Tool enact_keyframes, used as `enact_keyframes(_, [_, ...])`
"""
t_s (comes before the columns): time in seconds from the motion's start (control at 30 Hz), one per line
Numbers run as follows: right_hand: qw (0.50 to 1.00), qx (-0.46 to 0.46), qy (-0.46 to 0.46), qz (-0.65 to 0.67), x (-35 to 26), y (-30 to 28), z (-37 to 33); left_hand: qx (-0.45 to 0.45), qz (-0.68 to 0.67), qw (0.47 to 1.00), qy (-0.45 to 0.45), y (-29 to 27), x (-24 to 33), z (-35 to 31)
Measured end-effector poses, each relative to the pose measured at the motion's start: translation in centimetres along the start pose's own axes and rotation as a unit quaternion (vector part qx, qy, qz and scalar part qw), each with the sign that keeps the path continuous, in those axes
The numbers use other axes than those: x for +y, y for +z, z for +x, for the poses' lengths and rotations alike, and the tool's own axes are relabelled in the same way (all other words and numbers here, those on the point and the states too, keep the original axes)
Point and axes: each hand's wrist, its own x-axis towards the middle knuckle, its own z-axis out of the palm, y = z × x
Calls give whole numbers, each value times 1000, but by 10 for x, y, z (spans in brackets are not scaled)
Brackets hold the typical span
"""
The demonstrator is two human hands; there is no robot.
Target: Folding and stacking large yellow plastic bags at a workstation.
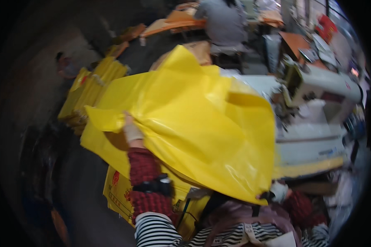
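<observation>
Gripping a yellow sheet (202, 123), the left hand (132, 131) and right hand (278, 192) stand well apart. A sewing machine (326, 85) stands at right.

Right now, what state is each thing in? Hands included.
Yellow sheet: spread out, creased, bulging up in folds
Left hand: closed on the sheet's gathered left part
Right hand: at the sheet's lower right corner, grip unclear
Sewing machine: upright, running or not can't be told
Yellow stack: piled up, left
Co-worker: seated, back to camera
</observation>
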Motion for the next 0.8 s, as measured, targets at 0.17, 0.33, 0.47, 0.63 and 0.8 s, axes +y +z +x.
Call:
enact_keyframes(0.17, [997, -51, -25, 49, -14, 6, 38, -4, -46, 984, -174, -35, -4, -27])
enact_keyframes(0.33, [974, -15, -226, -20, -21, 54, 70, 82, 265, 919, -280, -88, -38, -56])
enact_keyframes(0.47, [960, -208, -174, -73, -73, 84, 76, 167, 528, 802, -224, -134, -2, -46])
enact_keyframes(0.63, [923, -227, -211, -226, -38, 47, 55, 217, 711, 662, -95, -195, 3, -68])
enact_keyframes(0.8, [969, 50, 117, 210, 50, 32, -5, -46, 721, 649, 239, -138, -35, -105])
